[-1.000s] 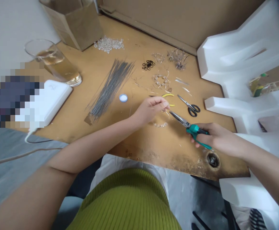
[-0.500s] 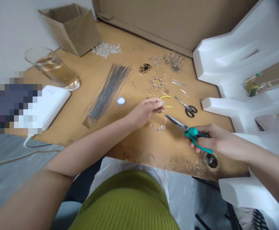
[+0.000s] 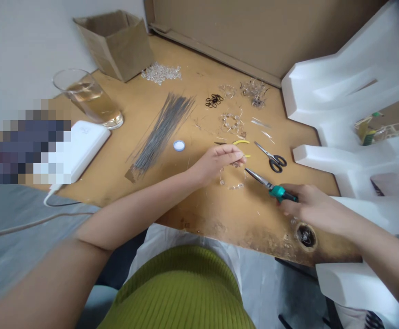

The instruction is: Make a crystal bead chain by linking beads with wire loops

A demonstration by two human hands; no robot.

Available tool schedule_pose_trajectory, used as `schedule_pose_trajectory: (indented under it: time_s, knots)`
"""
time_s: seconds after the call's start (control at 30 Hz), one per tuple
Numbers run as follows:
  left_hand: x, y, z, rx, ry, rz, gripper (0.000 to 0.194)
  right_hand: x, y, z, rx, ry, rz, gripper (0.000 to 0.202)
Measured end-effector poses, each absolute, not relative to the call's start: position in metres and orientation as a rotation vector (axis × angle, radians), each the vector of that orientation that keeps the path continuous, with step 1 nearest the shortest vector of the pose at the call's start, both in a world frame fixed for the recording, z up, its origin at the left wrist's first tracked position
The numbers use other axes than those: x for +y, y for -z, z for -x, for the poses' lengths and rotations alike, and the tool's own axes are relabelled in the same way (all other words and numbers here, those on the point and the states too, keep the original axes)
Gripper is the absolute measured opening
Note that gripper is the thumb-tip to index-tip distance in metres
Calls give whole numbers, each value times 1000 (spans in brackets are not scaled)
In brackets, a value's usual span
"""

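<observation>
Between its fingertips, my left hand point(image 3: 225, 160) pinches a wire ring strung with clear beads point(image 3: 239, 186), which hangs down over the tabletop. My right hand point(image 3: 304, 201) grips a pair of pliers point(image 3: 260, 178) with green handles and long metal jaws. The jaw tips point at the ring's right side; whether they touch the wire is hard to make out. Partly behind my left hand lies a yellow-handled tool point(image 3: 242, 142). Black-handled scissors point(image 3: 271, 157) rest just beyond the pliers.
A bundle of grey wires point(image 3: 165, 132) lies left of centre, near a small white disc point(image 3: 179, 145). Farther back are loose clear beads point(image 3: 161, 72), black rings point(image 3: 214, 101) and a beaded wire ring point(image 3: 231, 122). At left stand a glass point(image 3: 89, 98) and a white power bank point(image 3: 89, 144). White foam point(image 3: 309, 91) borders the right.
My right hand has turned the pliers and their handles now look closer together. The view has shifted slightly, so everything sits a little farther right. My left hand still pinches the beaded ring.
</observation>
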State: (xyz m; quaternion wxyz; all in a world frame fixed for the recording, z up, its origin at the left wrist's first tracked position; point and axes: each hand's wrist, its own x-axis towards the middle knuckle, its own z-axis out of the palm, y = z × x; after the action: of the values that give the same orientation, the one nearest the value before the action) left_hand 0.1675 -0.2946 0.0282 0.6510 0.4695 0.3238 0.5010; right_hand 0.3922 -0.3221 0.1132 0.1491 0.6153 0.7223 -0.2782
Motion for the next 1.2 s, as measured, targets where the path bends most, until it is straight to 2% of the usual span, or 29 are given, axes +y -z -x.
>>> schedule_pose_trajectory:
  time_s: [0.17, 0.43, 0.7, 0.93, 1.07, 1.13, 1.2]
  knots:
    - [-298, -30, -169, 825, -1105, -1167, 19, -324, -101, -386, 2076, 432, -1640, 16]
    - [-300, -35, -169, 939, -1029, -1236, 21, -325, -90, -389, 2039, 373, -1551, 23]
    - [-298, -31, -169, 879, -1047, -1163, 21, -331, -70, -386, 2181, 109, -1539, 47]
    - [-292, -25, -170, 719, -1044, -933, 23, -335, -27, -372, 2453, -249, -1653, 41]
    - [-289, -23, -169, 679, -1026, -865, 24, -337, -13, -375, 2623, -173, -1747, 47]
    - [-289, -22, -168, 690, -1021, -886, 24, -336, -13, -378, 2734, 8, -1797, 48]
    - [-289, -22, -167, 716, -1022, -928, 25, -334, -16, -377, 2857, 335, -1918, 44]
